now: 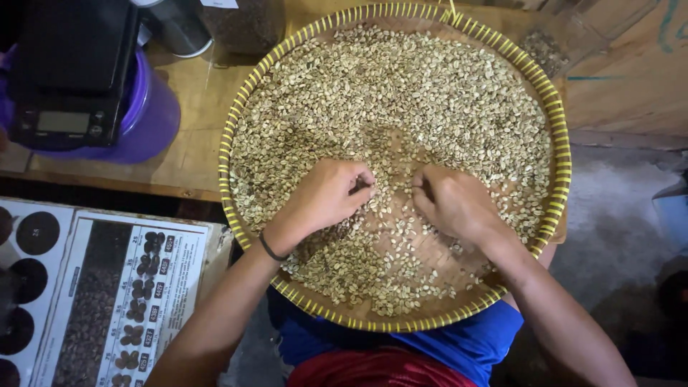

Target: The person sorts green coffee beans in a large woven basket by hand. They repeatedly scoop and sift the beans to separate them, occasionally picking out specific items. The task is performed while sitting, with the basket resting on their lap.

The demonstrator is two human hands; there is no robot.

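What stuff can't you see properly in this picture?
- Head view: fingertips of the left hand and right hand curl under, so any beans pinched are hidden.
- Tray bottom under the beans: mostly covered.
- Scale screen: too small, too dim.
- Purple tub: inside hidden by the scale.
- Chart: cut off by the edge.

Both hands curl over the beans (401, 93), so the left hand (326, 197) and right hand (453, 204) hide their fingertips and whatever they pinch. The tray (228, 143) has its rim cut off at 12 o'clock. At 9 o'clock the scale (68, 72) and purple tub (154, 115) run off the edge. The chart (115, 301) at 7 o'clock is cropped.
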